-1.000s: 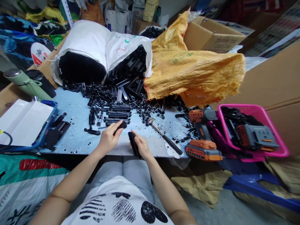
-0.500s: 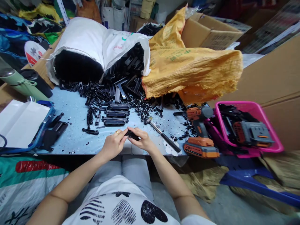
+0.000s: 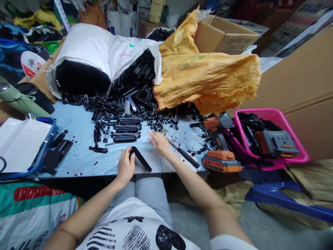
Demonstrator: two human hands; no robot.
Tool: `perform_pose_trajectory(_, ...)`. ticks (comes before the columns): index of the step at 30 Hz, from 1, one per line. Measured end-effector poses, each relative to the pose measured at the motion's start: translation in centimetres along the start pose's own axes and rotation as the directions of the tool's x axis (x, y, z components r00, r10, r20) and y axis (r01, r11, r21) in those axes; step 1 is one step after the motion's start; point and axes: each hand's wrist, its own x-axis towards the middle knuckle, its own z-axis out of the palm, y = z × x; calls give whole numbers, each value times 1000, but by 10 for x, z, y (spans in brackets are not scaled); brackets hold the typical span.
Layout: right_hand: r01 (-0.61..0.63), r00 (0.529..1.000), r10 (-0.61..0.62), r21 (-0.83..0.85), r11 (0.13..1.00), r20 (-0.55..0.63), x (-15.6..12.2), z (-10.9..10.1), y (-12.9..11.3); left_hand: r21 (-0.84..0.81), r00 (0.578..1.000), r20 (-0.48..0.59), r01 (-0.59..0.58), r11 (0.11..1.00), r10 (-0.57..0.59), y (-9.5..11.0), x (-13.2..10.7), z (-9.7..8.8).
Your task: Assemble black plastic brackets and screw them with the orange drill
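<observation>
My left hand is closed on the upper end of a long, narrow black plastic part, which slants down toward the table edge. My right hand is apart from that part, its fingers stretched forward and slightly blurred, with nothing visible in them. Beside its fingertips lies a hammer with a black grip, its head partly covered by the hand. Beyond my hands, several similar black parts lie stacked in a row. Small black pins are strewn behind the hammer.
An orange cordless drill stands right of the hammer, by a pink basket holding a battery and black pieces. White sacks spill black parts at the back, next to a yellow sack. A blue tray sits left.
My right hand has let go of the black part and moved forward toward the hammer head. The part, now in my left hand alone, has swung round so its length shows.
</observation>
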Motion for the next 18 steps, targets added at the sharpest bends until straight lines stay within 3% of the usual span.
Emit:
perform_pose_trajectory(2,-117,993,108,-312,943,-45,28,-21,59,214,985,145,-121,969,90,-5,-1,1)
perform_pose_trajectory(3,-180,984,162,-434,883,-80,41,-32,89,282,950,261,-245,928,172,-6,1,1)
perform_pose_trajectory(4,-214,977,192,-526,823,-98,54,-42,116,295,886,390,-379,877,251,-6,4,1)
perform_pose_trajectory(6,-123,990,141,-630,767,-21,73,-56,158,261,737,586,-564,783,336,-5,14,2)
perform_pose_trajectory(7,-60,994,105,-655,753,30,80,-59,173,257,692,637,-606,753,339,-5,19,3)
perform_pose_trajectory(8,-1,995,68,-669,743,74,84,-61,184,271,677,659,-620,736,327,-5,23,4)
perform_pose_trajectory(15,229,973,-181,-673,703,142,77,-64,200,451,798,570,-503,737,195,-25,22,-5)
perform_pose_trajectory(18,207,978,-152,-670,713,142,72,-61,200,426,804,563,-480,767,190,-27,18,-4)
